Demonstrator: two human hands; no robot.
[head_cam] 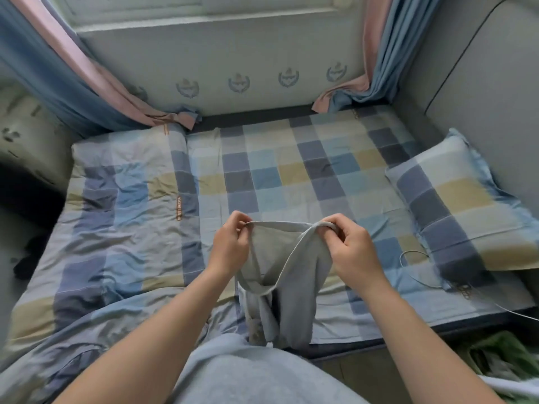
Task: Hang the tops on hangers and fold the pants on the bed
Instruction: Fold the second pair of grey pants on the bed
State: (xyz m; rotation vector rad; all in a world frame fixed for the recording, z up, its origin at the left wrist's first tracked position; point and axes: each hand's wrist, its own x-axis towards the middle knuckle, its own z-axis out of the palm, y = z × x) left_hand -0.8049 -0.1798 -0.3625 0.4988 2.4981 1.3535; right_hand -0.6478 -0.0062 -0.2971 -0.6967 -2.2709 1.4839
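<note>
Nothing legible anywhere. Brown woven label [179, 207] sewn to the checked quilt [122, 199], with lettering too blurred to read. Similar brown tag [166, 129] at the far edge of the quilt, equally unreadable. Row of crest emblems [239, 82] printed on the pale wall panel [262, 53], wordless as far as can be seen.
</note>
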